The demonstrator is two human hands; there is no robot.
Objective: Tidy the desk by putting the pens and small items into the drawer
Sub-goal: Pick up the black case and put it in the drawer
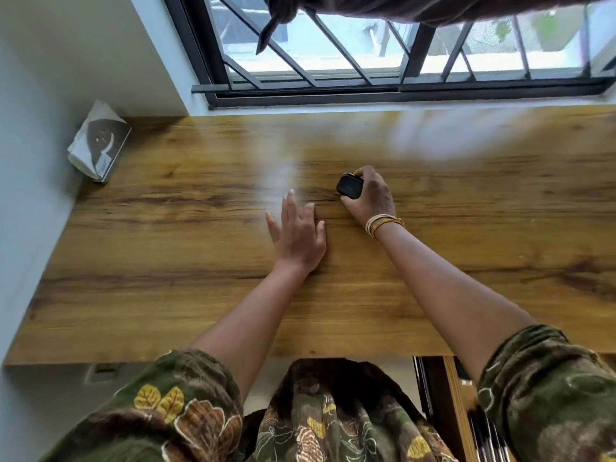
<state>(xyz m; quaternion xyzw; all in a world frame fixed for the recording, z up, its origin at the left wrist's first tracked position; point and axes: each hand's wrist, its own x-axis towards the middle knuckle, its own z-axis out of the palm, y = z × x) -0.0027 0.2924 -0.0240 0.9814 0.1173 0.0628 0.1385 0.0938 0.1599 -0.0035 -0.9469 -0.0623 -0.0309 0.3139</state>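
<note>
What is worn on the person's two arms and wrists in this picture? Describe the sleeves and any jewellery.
Both sleeves are loose dark green fabric printed with brown and yellow leaves and flowers, pushed up so the forearms are bare. The right hand has a stack of thin cream and gold bangles at the wrist. The left hand wears nothing visible: no ring, watch or bangle.

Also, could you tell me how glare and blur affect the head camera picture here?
In the head view, window light leaves pale glare streaks on the wooden desk; the picture is slightly motion-blurred; wide-angle distortion bends the window grille; the small black case in the right hand stays readable, as does the flat left hand.
</note>
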